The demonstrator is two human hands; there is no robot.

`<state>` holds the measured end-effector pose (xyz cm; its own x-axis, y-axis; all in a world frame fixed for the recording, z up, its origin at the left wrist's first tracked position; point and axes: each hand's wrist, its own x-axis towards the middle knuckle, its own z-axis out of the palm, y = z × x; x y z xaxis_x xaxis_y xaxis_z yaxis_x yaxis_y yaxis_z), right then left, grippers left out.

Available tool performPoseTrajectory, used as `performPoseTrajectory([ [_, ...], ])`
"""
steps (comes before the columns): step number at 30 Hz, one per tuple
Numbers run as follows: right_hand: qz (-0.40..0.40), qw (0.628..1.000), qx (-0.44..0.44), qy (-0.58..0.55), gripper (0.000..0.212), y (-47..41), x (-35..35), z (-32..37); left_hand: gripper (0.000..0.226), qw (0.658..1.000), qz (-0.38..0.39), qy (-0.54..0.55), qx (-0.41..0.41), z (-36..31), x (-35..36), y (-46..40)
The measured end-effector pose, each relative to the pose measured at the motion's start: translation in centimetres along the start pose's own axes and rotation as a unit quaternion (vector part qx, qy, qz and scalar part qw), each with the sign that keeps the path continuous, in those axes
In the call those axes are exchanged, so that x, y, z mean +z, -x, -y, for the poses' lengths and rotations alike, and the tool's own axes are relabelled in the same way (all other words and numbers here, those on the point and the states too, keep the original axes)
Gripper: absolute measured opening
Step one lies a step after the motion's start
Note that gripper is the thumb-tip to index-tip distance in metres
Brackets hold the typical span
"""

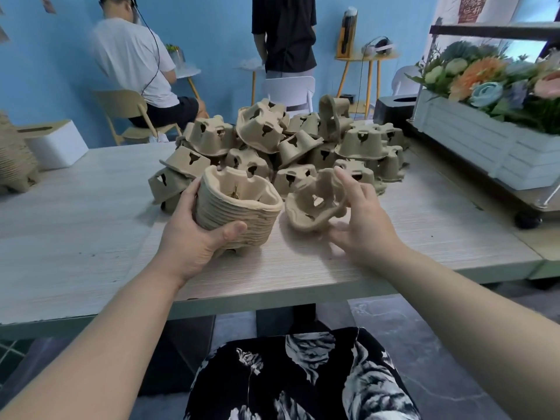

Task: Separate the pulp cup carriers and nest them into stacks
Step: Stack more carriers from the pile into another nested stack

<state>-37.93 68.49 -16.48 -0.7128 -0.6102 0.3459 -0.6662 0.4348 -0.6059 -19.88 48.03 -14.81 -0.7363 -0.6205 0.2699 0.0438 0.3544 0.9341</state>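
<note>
A nested stack of tan pulp cup carriers (239, 209) stands tilted near the middle of the wooden table (91, 213). My left hand (194, 234) grips this stack from the left, thumb across its front. Just to the right, a single carrier (312, 204) is tipped on its side, blurred. My right hand (360, 219) is at that carrier's right side, fingers spread and blurred; whether it holds the carrier I cannot tell. Behind both lies a loose pile of several carriers (291, 144), most upside down.
A white planter box with flowers (472, 128) on a wheeled tray fills the right side. A white tissue box (54, 144) and a layered cardboard figure (15, 156) sit at the left. Two people and chairs are beyond the table's far edge.
</note>
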Motion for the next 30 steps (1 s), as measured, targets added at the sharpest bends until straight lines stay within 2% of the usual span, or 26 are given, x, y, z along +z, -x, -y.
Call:
performPoseTrajectory([
  [3, -0.022, 0.998, -0.056, 0.02, 0.09, 0.0, -0.2, 0.0, 0.1, 1.0, 0.004, -0.007, 0.007, -0.3, 0.5, 0.0],
  [9, -0.088, 0.99, -0.088, 0.067, 0.029, -0.1, -0.3, -0.9, 0.101, 1.0, 0.011, -0.016, 0.009, -0.5, 0.8, 0.0],
  [12, -0.124, 0.986, -0.087, 0.069, 0.015, -0.2, -0.7, -1.2, 0.101, 1.0, 0.013, -0.017, 0.007, -0.5, 0.7, 0.0],
  [20, -0.26, 0.96, -0.08, -0.07, 0.013, -1.9, -2.0, 2.0, 0.107, 0.999, 0.019, -0.029, 0.006, -0.5, 0.6, 0.0],
  [24, -0.248, 0.955, -0.135, -0.089, 0.016, -2.7, -0.9, 5.0, 0.104, 0.999, 0.018, -0.031, 0.005, -0.5, 0.5, -0.1],
  [27, -0.206, 0.958, -0.185, -0.075, 0.02, -2.3, 0.6, 6.0, 0.115, 0.999, 0.026, -0.022, -0.001, -0.5, 0.3, -0.1],
  [30, -0.163, 0.962, -0.208, -0.072, 0.026, -1.8, 1.8, 5.9, 0.113, 0.999, 0.025, -0.025, 0.004, -0.4, 0.3, -0.1],
])
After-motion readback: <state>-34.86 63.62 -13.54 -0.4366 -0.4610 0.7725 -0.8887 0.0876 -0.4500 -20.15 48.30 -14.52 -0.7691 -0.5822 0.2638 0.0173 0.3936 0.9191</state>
